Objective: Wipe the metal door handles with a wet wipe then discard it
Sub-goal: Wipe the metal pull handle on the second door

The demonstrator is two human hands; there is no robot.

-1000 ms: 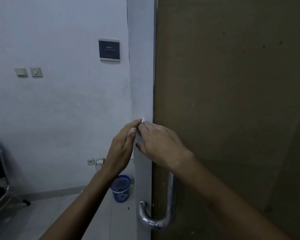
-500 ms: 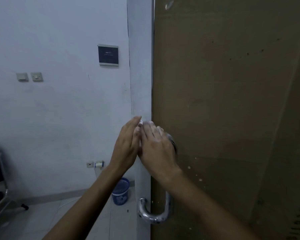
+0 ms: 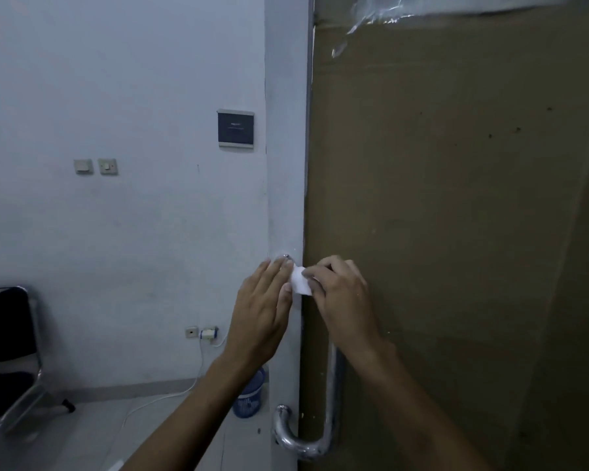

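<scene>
The wet wipe (image 3: 300, 283) sits between the two hands at the door's edge, near the upper end of the metal door handle (image 3: 330, 402). The right hand (image 3: 344, 300) pinches the wipe with curled fingers, while the left hand (image 3: 264, 311) lies with fingers nearly straight, its fingertips touching the wipe's left side. Whether the wipe is already wrapped round the bar is hidden behind the hands. The handle's lower curve (image 3: 296, 443) shines below, meeting the pale door frame (image 3: 286, 164) beside the brown door (image 3: 456, 232).

The main risk appears to be a slipping hold: a small, damp wipe held only by fingertips could bunch up or drop to the floor (image 3: 82, 436), so that part of the bar goes uncleaned. The blue bin (image 3: 249, 399) stands low against the wall, partly hidden by the left forearm, so a careless toss might miss it.
</scene>
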